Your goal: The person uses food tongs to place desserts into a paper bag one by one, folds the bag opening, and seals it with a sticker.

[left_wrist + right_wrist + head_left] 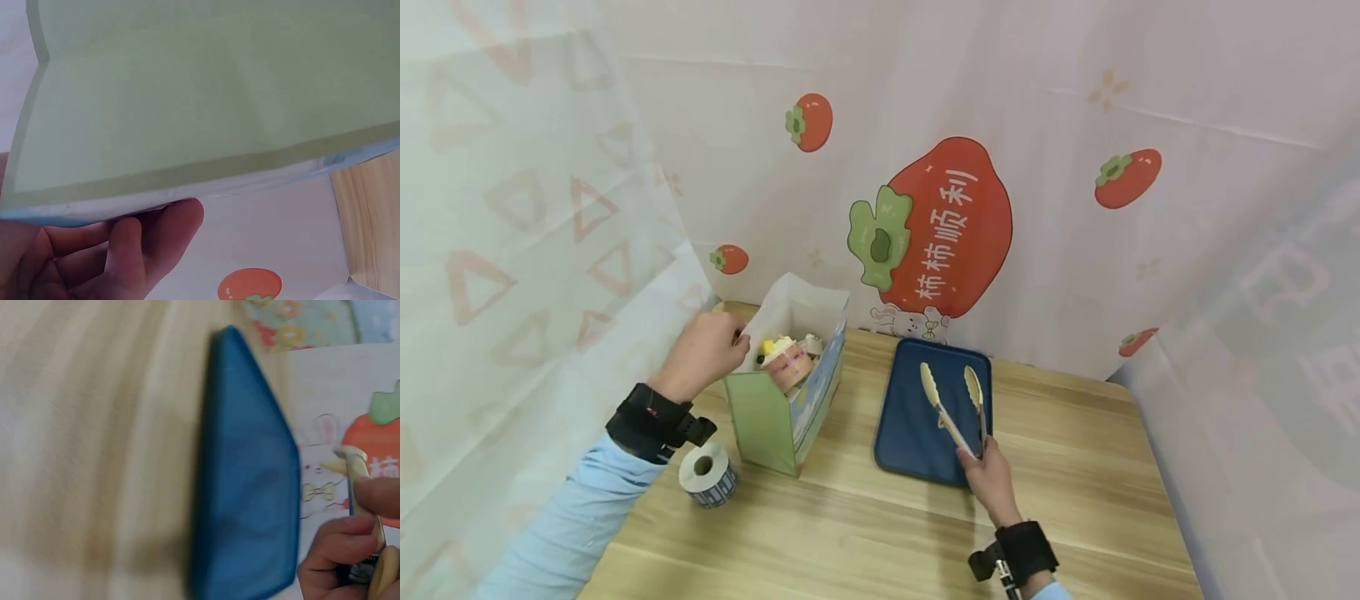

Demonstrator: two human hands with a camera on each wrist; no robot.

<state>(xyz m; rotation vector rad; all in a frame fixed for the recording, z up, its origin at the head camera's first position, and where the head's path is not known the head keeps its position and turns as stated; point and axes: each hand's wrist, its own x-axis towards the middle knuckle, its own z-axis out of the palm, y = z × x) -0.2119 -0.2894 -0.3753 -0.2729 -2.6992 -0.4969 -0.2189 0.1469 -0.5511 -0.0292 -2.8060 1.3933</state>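
Observation:
My left hand grips the left upper edge of an open-topped paper bag with a green end panel. In the left wrist view, curled fingers lie against the rim of the bag. Inside the bag sits a small pink layered cake with a yellow and white top; a pale item beside it is partly hidden. My right hand holds metal tongs with cream tips spread apart and nothing between them. They are above a dark blue tray and also show in the right wrist view.
A roll of labels stands on the wooden table, left of the bag's front. Printed cloth with persimmon drawings hangs behind the table, and more cloth closes in both sides.

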